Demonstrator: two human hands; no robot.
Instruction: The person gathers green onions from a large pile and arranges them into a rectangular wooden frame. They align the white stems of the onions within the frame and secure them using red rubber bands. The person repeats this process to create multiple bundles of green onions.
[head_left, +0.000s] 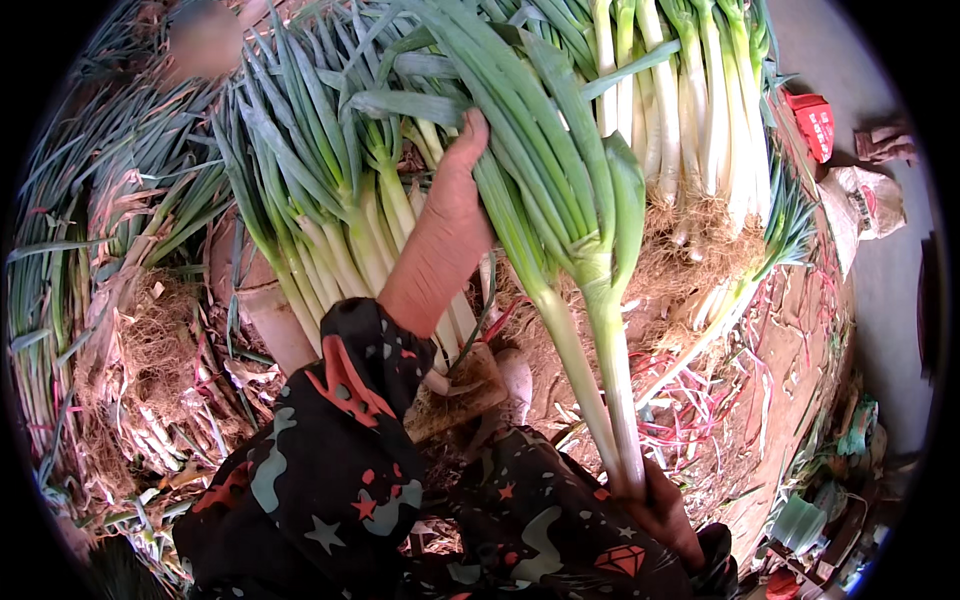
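Note:
Two large green onions (611, 337) lie across the view in both my hands, green leaves up and white stalks down. My right hand (664, 510) is closed around the lower ends of their stalks, which hides the roots. Higher up, my left hand (454, 202) holds the leaves from the left, its thumb showing and its fingers hidden behind them. Behind my left forearm rests a batch of green onions (322, 255) with pale stalks. At the upper right stand more green onions (701, 127) with bushy brown roots.
Untrimmed onions with dried leaves and a root mass (161, 345) are piled at the left. Pink and red ties (690, 420) lie scattered on the brown ground. A red packet (814, 124) and a whitish sack (862, 202) are at the right. Green tape rolls (802, 521) sit lower right.

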